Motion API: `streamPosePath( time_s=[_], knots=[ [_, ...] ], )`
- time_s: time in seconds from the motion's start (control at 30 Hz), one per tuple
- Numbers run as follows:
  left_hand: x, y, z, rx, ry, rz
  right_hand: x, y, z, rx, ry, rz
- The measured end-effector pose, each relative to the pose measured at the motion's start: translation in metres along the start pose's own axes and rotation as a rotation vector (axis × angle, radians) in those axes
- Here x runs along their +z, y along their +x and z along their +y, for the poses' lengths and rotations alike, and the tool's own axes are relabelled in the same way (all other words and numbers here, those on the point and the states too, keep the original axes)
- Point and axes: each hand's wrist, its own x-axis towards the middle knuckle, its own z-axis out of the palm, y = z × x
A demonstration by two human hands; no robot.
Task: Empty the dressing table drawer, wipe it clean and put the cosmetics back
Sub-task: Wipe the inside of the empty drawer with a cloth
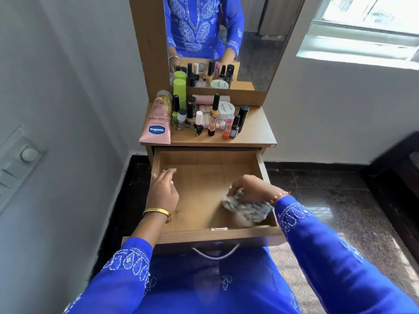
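Wooden drawer (213,234) open; right hand (251,188) grips grey cloth (247,208) inside.

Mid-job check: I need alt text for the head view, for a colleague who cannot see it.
A person's right hand grips a grey cloth on the floor of the open, emptied wooden drawer, near its front right corner, while the left hand rests open at the drawer's left side. Cosmetics, including a pink Vaseline tube and nail polish bottles, stand on the dressing table top below the mirror.
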Motion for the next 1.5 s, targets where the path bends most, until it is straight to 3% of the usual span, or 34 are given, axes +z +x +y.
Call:
streamPosePath(
  time_s=[0.1,0.2,0.5,0.67,0.83,1.0,1.17,1.27,1.4,1.5],
  knots=[
    [-0.002,-0.002,0.0,0.003,-0.004,0.0,0.01,0.008,0.001,0.072,-0.104,0.182],
    [-0.002,-0.003,0.001,-0.007,-0.016,0.003,0.031,0.009,-0.008,0.232,-0.243,0.21],
    [-0.005,-0.001,0.002,-0.074,-0.032,0.077,0.034,0.032,-0.012,0.555,0.258,0.255],
    [-0.006,0.002,0.0,-0.2,0.017,0.077,0.029,0.063,-0.03,0.528,0.337,0.196],
    [-0.006,0.002,-0.001,-0.254,-0.007,0.026,0.039,0.076,-0.087,0.148,-0.018,0.129],
    [-0.01,0.005,-0.003,-0.253,-0.09,0.05,0.062,0.077,-0.145,-0.056,0.089,0.073],
    [-0.007,0.006,-0.004,-0.263,-0.123,0.063,0.063,0.058,-0.125,-0.163,0.025,-0.043],
    [-0.006,0.005,-0.006,-0.266,-0.123,0.065,0.072,0.038,-0.106,-0.109,0.011,-0.05],
    [-0.007,0.004,-0.005,-0.271,-0.124,0.066,0.053,0.037,-0.074,0.123,0.13,0.012],
    [-0.007,0.004,-0.005,-0.268,-0.116,0.058,0.039,0.03,-0.042,0.313,-0.052,0.124]
  ],
)
